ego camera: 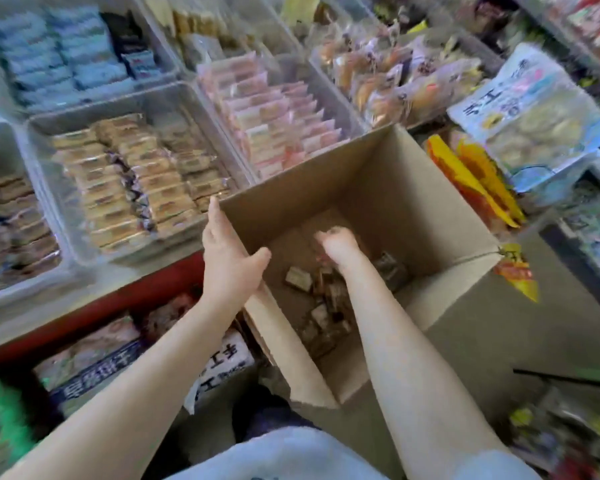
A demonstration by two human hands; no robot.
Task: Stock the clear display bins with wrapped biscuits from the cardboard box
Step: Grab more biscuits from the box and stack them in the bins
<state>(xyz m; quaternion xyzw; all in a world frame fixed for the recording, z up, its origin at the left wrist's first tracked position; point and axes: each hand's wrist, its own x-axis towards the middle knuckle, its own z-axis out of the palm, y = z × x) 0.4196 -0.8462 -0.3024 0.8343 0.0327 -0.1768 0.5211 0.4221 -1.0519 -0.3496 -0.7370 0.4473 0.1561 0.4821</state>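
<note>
Head view: I read step as pickup. Right hand (336, 242) deep in cardboard box (413, 188), frame centre, over loose wrapped biscuits (321, 299); finger state blurred, cannot tell. Left hand (227, 258) grips box wall, thumb inside. Next: lift handful to half-filled clear display bin (111, 98), centre left. Glossy crinkled wrappers, matte corrugated card.

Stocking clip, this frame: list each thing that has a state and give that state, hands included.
cardboard box: open, nearly empty, a few wrapped biscuits at bottom.
left hand: grips the box's left wall.
right hand: down inside the box, blurred; grip unclear.
tan-biscuit bin: well filled.
pink-packet bin: well filled.
</note>
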